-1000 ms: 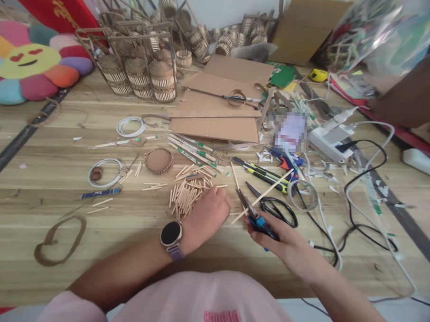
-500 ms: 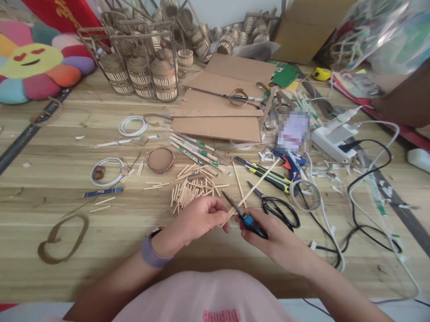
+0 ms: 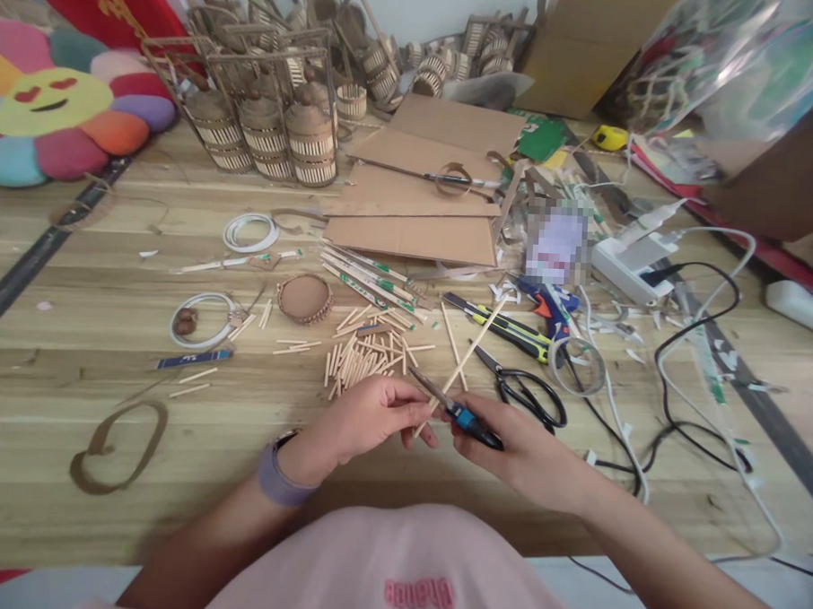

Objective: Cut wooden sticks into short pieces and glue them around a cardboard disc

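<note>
A thin wooden stick [image 3: 473,346] is pinched near its lower end by my left hand [image 3: 375,418], and it slants up to the right. My right hand [image 3: 508,448] is closed round a small saw-like knife with a blue and black handle [image 3: 470,423]. The tool's narrow dark blade [image 3: 428,384] points up and left and crosses the stick close to my left fingertips. Just beyond my left hand lies a pile of short cut sticks [image 3: 360,361]. One more long stick [image 3: 453,342] lies on the table behind the blade.
Black scissors [image 3: 527,395], a yellow-black cutter [image 3: 506,331], a tape roll [image 3: 577,366] and a blue glue gun [image 3: 553,309] lie right of centre. Cables run from a white power strip [image 3: 634,265]. Cardboard [image 3: 418,188], a round woven base [image 3: 304,300] and small baskets [image 3: 310,143] stand farther back.
The stick is tilted a little more steeply, and its far end has shifted left. The tool and both hands have moved slightly left. The grips are the same.
</note>
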### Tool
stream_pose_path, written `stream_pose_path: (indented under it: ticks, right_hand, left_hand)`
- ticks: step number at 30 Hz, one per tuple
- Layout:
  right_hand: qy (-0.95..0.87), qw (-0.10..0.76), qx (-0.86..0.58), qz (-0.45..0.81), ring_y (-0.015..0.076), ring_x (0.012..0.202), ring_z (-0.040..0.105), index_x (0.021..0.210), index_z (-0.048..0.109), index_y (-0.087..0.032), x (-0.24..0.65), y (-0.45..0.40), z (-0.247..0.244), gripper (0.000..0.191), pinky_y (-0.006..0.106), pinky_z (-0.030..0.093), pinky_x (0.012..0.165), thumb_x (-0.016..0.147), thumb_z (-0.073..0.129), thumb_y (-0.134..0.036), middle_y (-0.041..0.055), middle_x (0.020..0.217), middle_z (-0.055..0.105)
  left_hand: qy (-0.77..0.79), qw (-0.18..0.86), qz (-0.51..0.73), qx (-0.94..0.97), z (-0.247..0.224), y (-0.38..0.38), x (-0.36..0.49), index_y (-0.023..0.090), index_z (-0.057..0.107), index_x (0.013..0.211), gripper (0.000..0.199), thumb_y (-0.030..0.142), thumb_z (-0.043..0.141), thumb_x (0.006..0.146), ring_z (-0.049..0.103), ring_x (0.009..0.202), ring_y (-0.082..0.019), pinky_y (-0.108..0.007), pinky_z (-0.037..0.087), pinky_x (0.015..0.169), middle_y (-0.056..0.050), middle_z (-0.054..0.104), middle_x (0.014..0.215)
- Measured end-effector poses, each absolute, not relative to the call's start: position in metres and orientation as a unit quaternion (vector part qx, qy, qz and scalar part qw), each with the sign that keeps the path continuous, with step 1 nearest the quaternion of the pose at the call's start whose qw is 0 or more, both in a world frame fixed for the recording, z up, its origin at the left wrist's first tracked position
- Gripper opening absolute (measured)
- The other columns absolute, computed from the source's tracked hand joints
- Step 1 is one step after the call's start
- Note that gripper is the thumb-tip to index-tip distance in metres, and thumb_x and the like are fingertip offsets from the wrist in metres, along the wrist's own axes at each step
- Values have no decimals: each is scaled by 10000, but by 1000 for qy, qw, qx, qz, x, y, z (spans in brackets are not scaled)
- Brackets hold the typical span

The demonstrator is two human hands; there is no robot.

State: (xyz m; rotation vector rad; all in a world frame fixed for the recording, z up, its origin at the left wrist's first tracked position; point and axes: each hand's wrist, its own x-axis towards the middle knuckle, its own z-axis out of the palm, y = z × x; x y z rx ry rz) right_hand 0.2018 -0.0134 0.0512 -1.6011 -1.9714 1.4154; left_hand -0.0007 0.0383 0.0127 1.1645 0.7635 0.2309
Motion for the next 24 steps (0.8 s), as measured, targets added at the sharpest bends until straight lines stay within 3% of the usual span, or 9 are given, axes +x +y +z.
stream_pose_path:
  ticks: [4, 11, 18, 24]
  right_hand:
    - [-682, 109, -547, 473, 145, 665, 517, 878, 578, -194, 201, -14, 50, 126, 244, 407, 630, 815, 471, -176, -3, 757, 590]
    - [-683, 105, -563, 453, 151, 662, 523, 895, 581, -184, 202, -15, 46, 123, 257, 415, 625, 824, 481, -194, 12, 767, 604]
    - [-674, 93, -572, 458, 151, 656, 517, 841, 559, -193, 204, -16, 44, 86, 263, 422, 628, 825, 480, -223, 5, 738, 580]
    - [-679, 90, -571, 454, 157, 664, 526, 878, 577, -188, 202, -16, 46, 127, 271, 423, 643, 810, 475, -220, 4, 752, 591]
  left_hand:
    - [376, 788, 69, 482, 15, 36, -1, 146, 682, 926, 336, 460, 637, 815, 643, 578, -114, -191, 360, 457, -46, 717, 792]
    - [397, 811, 102, 417, 16, 34, 0, 123, 684, 757, 336, 443, 765, 690, 672, 640, -127, -246, 508, 629, -39, 705, 776]
    - [395, 817, 95, 410, 16, 33, 1, 123, 663, 710, 308, 413, 766, 696, 672, 635, -139, -275, 532, 666, -30, 686, 701]
    - [407, 811, 104, 407, 16, 32, 3, 137, 669, 832, 183, 280, 712, 727, 681, 612, -137, -251, 529, 628, -11, 685, 669]
